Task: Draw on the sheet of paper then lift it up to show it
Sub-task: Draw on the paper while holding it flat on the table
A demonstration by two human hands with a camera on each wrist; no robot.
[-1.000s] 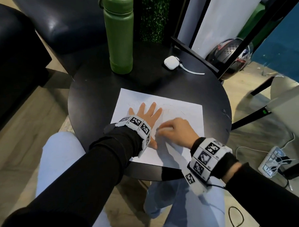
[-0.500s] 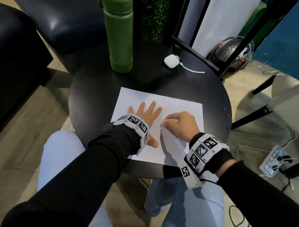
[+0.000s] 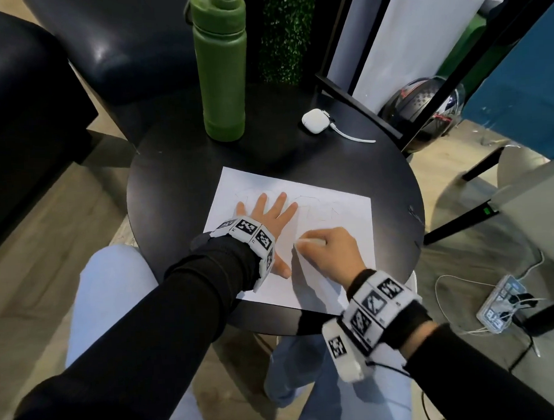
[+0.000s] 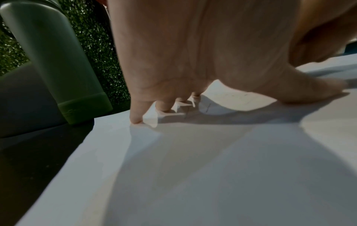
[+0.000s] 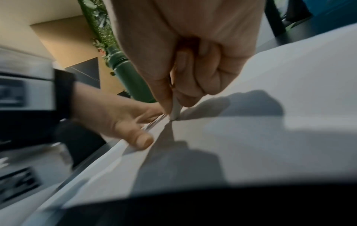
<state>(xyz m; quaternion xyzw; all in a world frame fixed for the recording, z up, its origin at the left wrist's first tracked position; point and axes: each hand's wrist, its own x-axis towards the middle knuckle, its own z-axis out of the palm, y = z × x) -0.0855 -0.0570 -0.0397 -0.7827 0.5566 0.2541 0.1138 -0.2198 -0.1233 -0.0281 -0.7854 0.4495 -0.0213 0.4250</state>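
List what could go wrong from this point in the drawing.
1. The sheet of paper overhangs the table edge near the right hand; pressing there may crease it.
2. The pen lines look faint, so the drawing may barely show when lifted.
3. If the left hand lifts, the sheet could slide.

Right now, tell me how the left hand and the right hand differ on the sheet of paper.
The left hand lies flat with fingers spread; the right hand is curled. The left hand holds nothing and presses the sheet of paper down; the right hand pinches a white pen, tip on the sheet. The left hand sits nearer the sheet's left edge, the right hand toward its middle. Both rest on the sheet and wear marker wristbands.
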